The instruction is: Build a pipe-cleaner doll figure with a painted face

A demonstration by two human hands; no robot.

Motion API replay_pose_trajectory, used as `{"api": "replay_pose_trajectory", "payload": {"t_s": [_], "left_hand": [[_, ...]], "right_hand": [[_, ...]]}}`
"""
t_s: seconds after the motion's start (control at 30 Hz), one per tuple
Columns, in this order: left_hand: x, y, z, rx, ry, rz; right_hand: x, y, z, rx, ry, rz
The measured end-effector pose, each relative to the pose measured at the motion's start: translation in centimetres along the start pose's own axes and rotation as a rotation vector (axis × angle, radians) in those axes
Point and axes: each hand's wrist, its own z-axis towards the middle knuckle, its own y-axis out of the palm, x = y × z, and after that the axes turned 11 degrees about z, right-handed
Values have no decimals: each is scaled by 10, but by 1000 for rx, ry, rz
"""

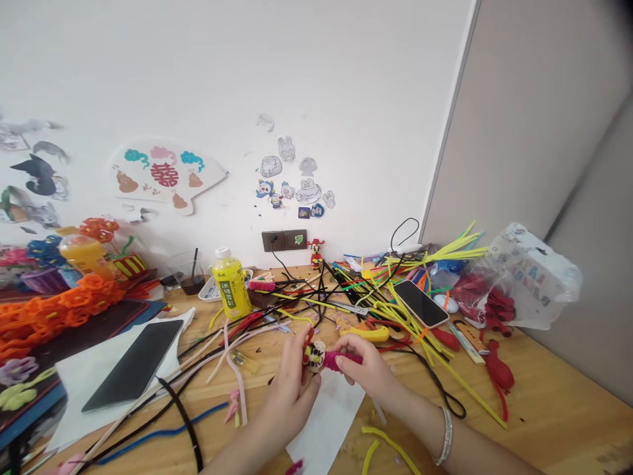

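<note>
Between my two hands is a small pipe-cleaner doll (315,357) with a cream face, black marks and a magenta body, lying sideways. My left hand (291,386) is closed around its head, where some red shows by the fingers. Thumb and fingers of my right hand (364,361) pinch the magenta body. Part of the doll is hidden behind the fingers. Under the hands lies a sheet of white paper (329,415). Just beyond them are yellow-handled pliers (370,334) and scissors (352,308). A similar figure with a red hat (316,254) stands against the wall.
A yellow drink bottle (231,287) stands at centre left, near a cup of dark liquid (192,277). Black tablet (133,363) left, phone (421,303) right. Loose pipe cleaners (410,326) tangle across the table. A plastic bag (534,277) sits at the right.
</note>
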Motion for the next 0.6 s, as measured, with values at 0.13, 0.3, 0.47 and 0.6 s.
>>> {"api": "replay_pose_trajectory", "payload": {"t_s": [0.13,0.3,0.47,0.6], "left_hand": [[0,-1,0,-11,-16,-9],[2,-2,0,-25,-36,-13],[2,-1,-1,-22,-18,-19],[1,0,-1,-27,-39,-32]], "right_hand": [[0,1,-1,1,4,-1],[-2,2,-2,1,14,2],[-1,1,-1,4,18,2],[-1,1,-1,0,8,-4]]}}
